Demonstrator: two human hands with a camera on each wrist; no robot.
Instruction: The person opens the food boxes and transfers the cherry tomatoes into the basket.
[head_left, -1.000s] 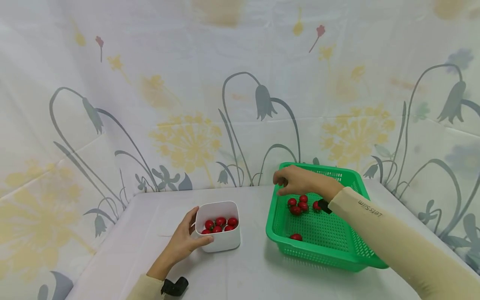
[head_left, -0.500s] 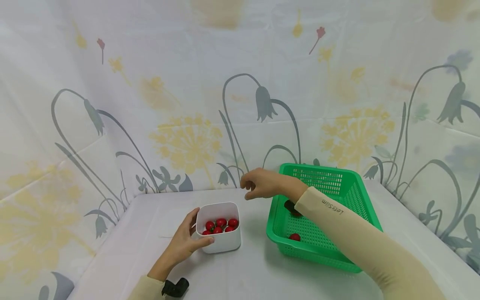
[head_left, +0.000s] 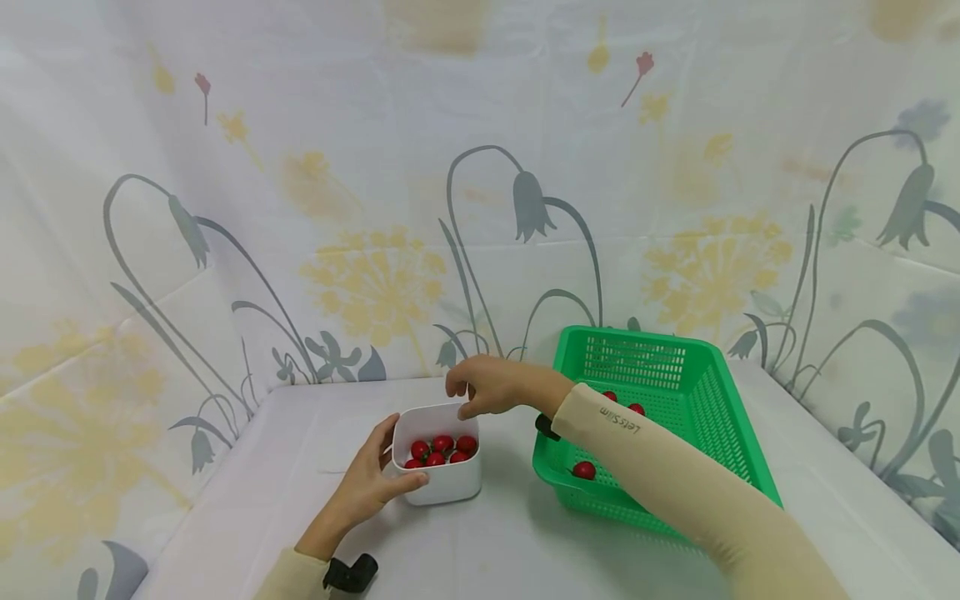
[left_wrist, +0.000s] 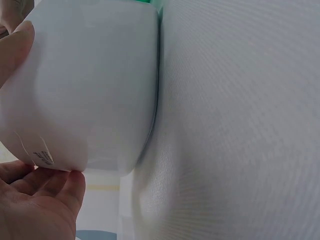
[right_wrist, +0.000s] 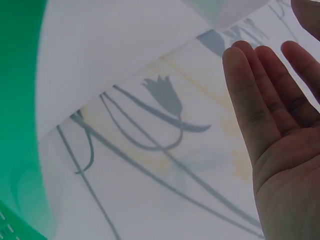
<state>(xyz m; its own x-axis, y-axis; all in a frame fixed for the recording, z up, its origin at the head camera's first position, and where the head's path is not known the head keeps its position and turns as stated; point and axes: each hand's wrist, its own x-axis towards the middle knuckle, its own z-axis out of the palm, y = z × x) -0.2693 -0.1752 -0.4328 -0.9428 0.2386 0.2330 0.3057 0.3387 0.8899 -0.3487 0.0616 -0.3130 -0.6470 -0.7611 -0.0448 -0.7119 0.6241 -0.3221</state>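
Note:
My left hand (head_left: 362,492) grips the white square box (head_left: 442,486) on the table, thumb along the front and fingers behind the left side. In the left wrist view its fingertips (left_wrist: 75,182) touch the smooth box wall. Several small red tomatoes (head_left: 442,443) lie inside the box. My right hand (head_left: 489,385) hovers above the box's back right rim, palm down with fingers loosely bent. In the right wrist view a gap shows between the thumb and the relaxed fingers (right_wrist: 245,95); nothing is seen held there.
A green perforated basket (head_left: 551,477) stands right of the box. A few red tomatoes (head_left: 584,471) show in it; the right sleeve (head_left: 652,467) hides part of its inside. Flower-printed cloth (head_left: 480,208) rises behind the white table (head_left: 495,550).
My right hand has moved left from over the green basket to above the white box, sinking slightly at the end. The left hand and box have stayed in place.

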